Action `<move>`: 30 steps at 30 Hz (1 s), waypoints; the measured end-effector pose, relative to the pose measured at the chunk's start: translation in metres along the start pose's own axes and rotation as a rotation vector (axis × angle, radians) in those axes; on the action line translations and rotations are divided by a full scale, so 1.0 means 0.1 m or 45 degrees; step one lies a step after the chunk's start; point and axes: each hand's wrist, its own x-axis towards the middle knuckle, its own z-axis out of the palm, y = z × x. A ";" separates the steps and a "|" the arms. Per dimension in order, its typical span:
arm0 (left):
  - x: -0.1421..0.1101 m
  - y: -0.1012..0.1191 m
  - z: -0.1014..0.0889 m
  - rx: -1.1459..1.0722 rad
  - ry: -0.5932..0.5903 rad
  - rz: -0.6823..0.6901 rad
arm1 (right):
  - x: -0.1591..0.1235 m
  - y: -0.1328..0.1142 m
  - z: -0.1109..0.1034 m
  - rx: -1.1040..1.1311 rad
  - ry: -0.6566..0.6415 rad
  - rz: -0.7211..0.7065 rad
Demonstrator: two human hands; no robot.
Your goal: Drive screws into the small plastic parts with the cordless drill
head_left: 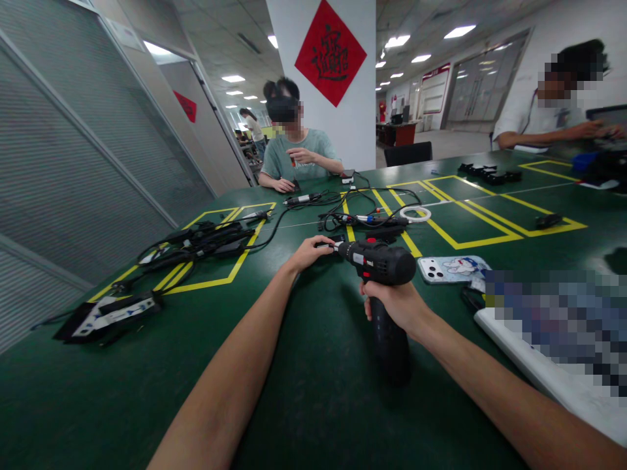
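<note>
In the head view, my right hand (394,301) is wrapped round the grip of a black cordless drill (379,261) with red accents. The drill lies level, its chuck aimed left and away from me. My left hand (313,253) rests low over the green table, thumb and fingers closed on a small black part (337,239). The drill's tip meets this part or sits right beside it; my fingers partly hide the spot, so contact is unclear. Just beyond lie a dark strip (386,233) and a pen-like electric screwdriver (365,219) with its cord.
Yellow tape (230,279) marks boxes on the green table (206,372). Black cables and tools (206,238) pile up at left, near a black-and-white piece (115,313). A phone (453,269) lies right of the drill. Two people sit across the table, their hands on small items.
</note>
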 end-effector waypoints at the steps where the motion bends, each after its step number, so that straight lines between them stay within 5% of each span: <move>1: 0.00 0.01 0.00 0.000 -0.001 -0.001 | 0.00 0.01 0.00 -0.004 0.003 -0.004; 30: -0.01 0.01 -0.02 -0.024 -0.036 0.021 | 0.00 0.03 -0.03 0.044 -0.027 -0.028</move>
